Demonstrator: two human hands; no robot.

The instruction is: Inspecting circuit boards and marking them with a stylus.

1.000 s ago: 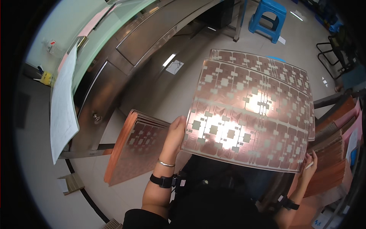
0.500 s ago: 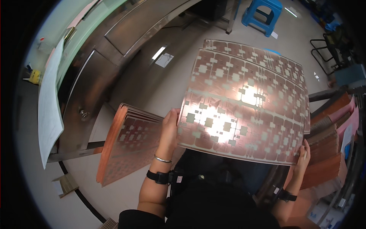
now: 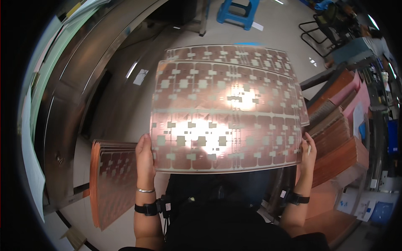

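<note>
A large copper circuit board panel (image 3: 264,138) with pale rectangular patterns is held in front of me, tilted, with bright light glaring off its surface. My left hand (image 3: 145,157) is closed on its lower left edge, some of the fingers hidden behind it. On the lower right edge, my right hand (image 3: 308,152) grips the same panel; a small pale item shows by its fingers, too small to name. Just beyond the held panel, a similar panel (image 3: 201,52) shows along the far and right sides, partly covered. Whether the two touch cannot be told.
Left of my left hand stands a stack of copper panels (image 3: 115,180) on edge. More copper-coloured stacks (image 3: 335,154) with pink sheets (image 3: 354,98) fill the right side. A metal cabinet (image 3: 63,129) runs along the left. A blue stool (image 3: 238,14) and a black-framed chair (image 3: 316,35) stand farther off.
The view has swung right, so the surroundings shift left in the picture. The held panel sits more level, its near edge less slanted. Both hands keep their grip.
</note>
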